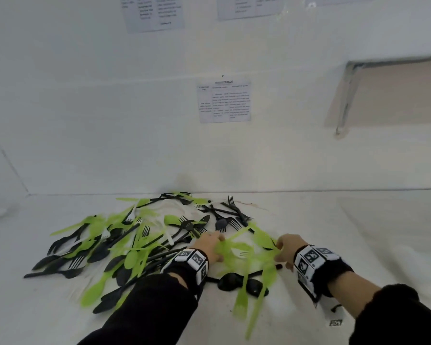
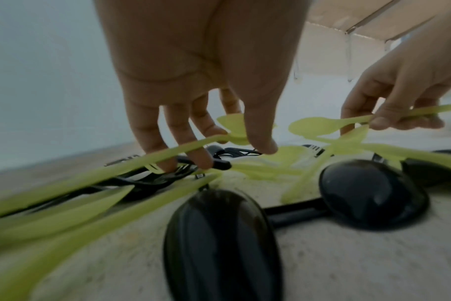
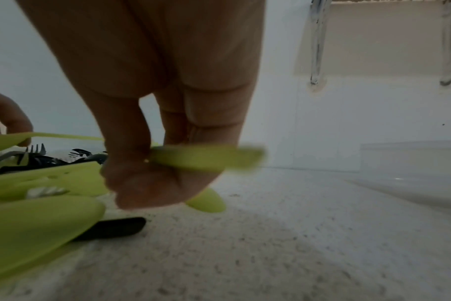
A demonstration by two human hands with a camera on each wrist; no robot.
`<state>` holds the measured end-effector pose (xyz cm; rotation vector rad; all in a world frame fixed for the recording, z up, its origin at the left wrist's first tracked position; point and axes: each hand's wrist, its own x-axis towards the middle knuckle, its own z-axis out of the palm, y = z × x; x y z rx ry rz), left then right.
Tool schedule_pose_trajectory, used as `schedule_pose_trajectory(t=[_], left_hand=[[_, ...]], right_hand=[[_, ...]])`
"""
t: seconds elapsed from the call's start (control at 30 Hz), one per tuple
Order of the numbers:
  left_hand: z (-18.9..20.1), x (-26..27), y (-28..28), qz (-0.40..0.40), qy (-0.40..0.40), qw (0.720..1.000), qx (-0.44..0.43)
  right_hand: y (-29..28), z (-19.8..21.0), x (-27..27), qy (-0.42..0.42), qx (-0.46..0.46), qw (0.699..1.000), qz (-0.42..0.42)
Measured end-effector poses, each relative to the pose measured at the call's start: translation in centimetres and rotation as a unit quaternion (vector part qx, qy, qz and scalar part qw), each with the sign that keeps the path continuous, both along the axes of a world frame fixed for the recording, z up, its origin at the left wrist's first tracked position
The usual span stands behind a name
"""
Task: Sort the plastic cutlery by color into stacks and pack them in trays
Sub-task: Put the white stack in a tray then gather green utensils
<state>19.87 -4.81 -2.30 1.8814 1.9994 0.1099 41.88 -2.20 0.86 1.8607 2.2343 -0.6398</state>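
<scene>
A mixed pile of green, black and white plastic cutlery (image 1: 135,240) lies on the white table (image 1: 358,245). My left hand (image 1: 210,245) is at the pile's right end. In the left wrist view the left hand (image 2: 234,146) pinches a green spoon (image 2: 234,130) near its bowl, between thumb and fingers. My right hand (image 1: 285,250) is a little to the right and pinches the handle of another green spoon (image 2: 312,127). The right wrist view shows the right hand (image 3: 147,163) closed round that green handle (image 3: 209,158). More green pieces lie loose between the two hands.
Two black spoons (image 1: 232,281) lie bowl-down just in front of my hands, large in the left wrist view (image 2: 219,234). A clear plastic tray (image 3: 412,160) stands to the right on the table. The white wall behind carries paper sheets (image 1: 224,100).
</scene>
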Motion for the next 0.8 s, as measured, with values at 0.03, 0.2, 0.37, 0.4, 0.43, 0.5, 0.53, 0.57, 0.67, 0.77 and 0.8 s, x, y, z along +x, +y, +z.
schedule_pose_trajectory(t=[0.03,0.2,0.37,0.4,0.43,0.5,0.53,0.57,0.67,0.77,0.8], left_hand=[[-0.1,0.1,-0.1,0.0,-0.013,1.0,0.005],[0.1,0.7,-0.5,0.019,-0.075,0.995,0.064],[1.4,1.8,-0.9,0.032,-0.053,0.997,0.044],[1.7,2.0,-1.1,0.019,-0.019,0.999,0.026],[2.1,2.3,-1.3,0.003,0.009,1.0,0.011],[2.6,2.8,-1.8,-0.027,0.018,0.999,0.003],[2.8,3.0,-2.0,-0.036,0.004,0.999,0.008],[2.9,3.1,-2.1,-0.036,-0.01,0.999,0.014],[3.0,2.8,-2.5,0.001,-0.037,0.999,0.015],[2.5,1.8,-3.0,0.064,-0.048,0.997,0.006],[2.3,1.4,-3.1,0.088,-0.056,0.995,0.008]], right_hand=[[0.1,0.1,0.1,-0.004,0.008,1.0,-0.007],[0.6,-0.2,0.2,0.053,0.077,0.992,-0.09],[0.2,0.6,-1.5,0.215,0.216,0.952,-0.043],[-0.1,1.2,-2.1,0.221,0.251,0.942,0.003],[-0.2,1.7,-2.7,0.212,0.27,0.938,0.057],[-0.3,2.3,-3.7,0.149,0.244,0.945,0.161],[-0.3,2.5,-4.2,0.111,0.209,0.953,0.191],[-0.4,2.6,-4.6,0.087,0.167,0.962,0.196],[-0.6,2.7,-4.6,0.095,0.106,0.979,0.144],[-0.3,2.9,-3.5,0.061,0.13,0.987,0.078],[-0.2,3.0,-2.9,0.052,0.154,0.986,0.048]])
